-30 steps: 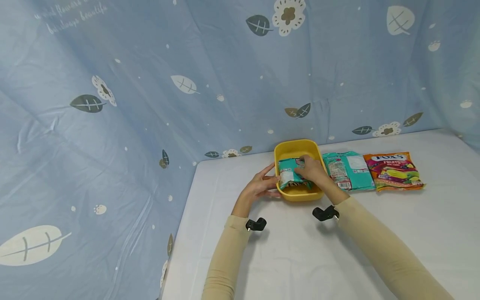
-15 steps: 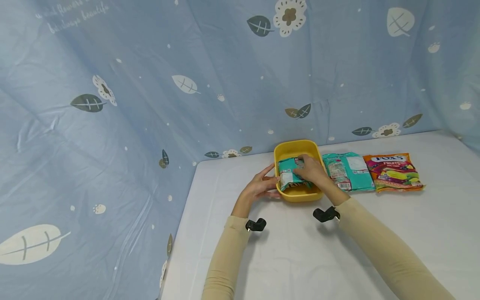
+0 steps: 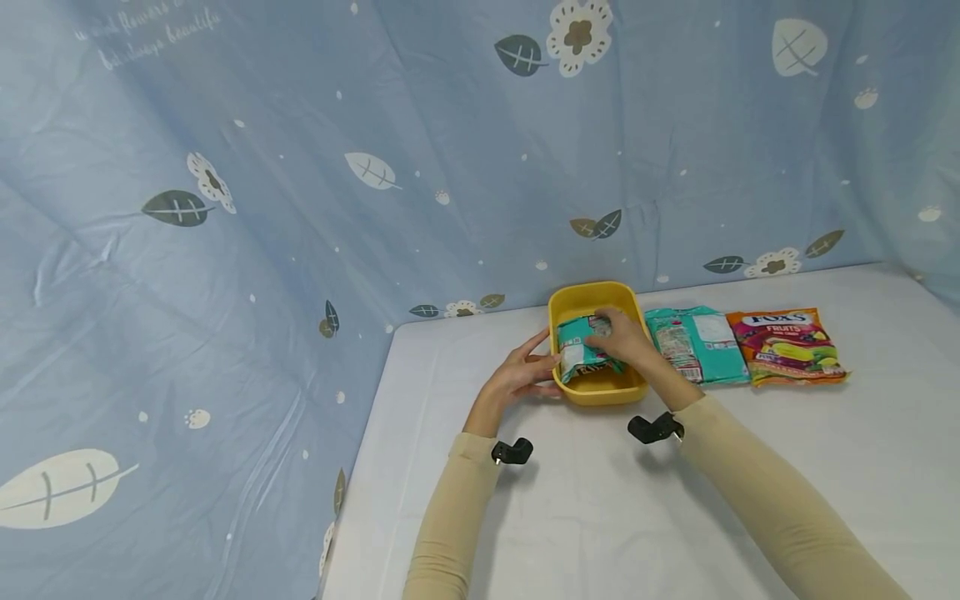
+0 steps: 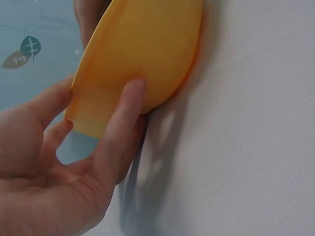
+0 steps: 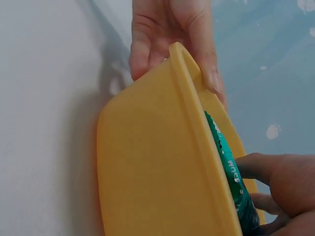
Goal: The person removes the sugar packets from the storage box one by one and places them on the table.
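Note:
A yellow plastic tub (image 3: 596, 398) stands near the back of the table, with a teal candy bag (image 3: 576, 343) inside it. My left hand (image 3: 519, 372) holds the tub's left side. In the left wrist view, one finger (image 4: 129, 101) lies along the outer wall and others reach the rim. My right hand (image 3: 628, 340) reaches into the tub and grips the teal bag, thumb on its near face. In the right wrist view the bag's crimped edge shows just above the rim, and the right hand's fingertips are partly hidden by the bag and tub.
Right of the tub a second teal candy bag (image 3: 708, 346) lies flat, back label up. Beside it is an orange and purple Fox's Fruits candy bag (image 3: 787, 346). A blue patterned cloth (image 3: 480, 167) hangs behind the white-covered table (image 3: 585, 517).
Almost nothing moves. Both hands keep their places at the tub and on the teal bag, while the head view shifts very slightly.

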{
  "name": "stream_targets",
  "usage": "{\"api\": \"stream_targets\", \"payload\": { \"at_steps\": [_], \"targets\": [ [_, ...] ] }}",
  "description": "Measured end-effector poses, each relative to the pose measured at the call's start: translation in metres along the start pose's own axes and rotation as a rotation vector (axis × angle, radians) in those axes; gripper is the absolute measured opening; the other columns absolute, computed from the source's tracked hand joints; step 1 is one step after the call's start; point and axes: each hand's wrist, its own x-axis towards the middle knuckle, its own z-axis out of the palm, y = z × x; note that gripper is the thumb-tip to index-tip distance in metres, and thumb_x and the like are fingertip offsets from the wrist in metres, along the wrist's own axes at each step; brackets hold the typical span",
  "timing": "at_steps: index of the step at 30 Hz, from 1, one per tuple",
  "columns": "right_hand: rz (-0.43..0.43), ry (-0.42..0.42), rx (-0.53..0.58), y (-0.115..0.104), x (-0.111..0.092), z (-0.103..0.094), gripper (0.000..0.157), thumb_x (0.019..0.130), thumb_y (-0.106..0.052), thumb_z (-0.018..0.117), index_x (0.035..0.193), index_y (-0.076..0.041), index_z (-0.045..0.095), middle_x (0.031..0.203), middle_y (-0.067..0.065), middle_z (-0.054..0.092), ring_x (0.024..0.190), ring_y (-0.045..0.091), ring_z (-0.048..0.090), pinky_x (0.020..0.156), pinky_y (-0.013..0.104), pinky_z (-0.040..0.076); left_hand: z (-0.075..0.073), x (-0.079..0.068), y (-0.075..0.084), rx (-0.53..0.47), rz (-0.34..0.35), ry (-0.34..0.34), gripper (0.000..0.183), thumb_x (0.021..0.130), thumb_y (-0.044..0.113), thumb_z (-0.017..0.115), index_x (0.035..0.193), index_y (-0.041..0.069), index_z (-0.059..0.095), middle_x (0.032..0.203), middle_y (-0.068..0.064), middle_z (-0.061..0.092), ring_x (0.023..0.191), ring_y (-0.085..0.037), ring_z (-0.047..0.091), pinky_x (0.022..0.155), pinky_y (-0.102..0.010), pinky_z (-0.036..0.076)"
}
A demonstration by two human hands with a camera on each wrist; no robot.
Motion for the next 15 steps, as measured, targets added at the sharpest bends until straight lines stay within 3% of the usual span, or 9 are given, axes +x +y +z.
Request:
{"api": "stream_targets", "payload": {
  "at_steps": [15],
  "targets": [
    [-0.02,-0.073,-0.01,0.0008,0.0,-0.0043,0.066,0.097,-0.026,0.061,0.152,-0.007,0.03,0.155,0.027,0.03,0.137,0.049,0.035,0.112,0.065,0.036,-0.0003,0.0029,-0.0008,0.002,0.001,-0.006,0.069,0.094,0.017,0.067,0.152,0.038,0.034,0.125,-0.019,0.058,0.102,-0.03,0.069,0.086,-0.055,0.06]
  ]
}}
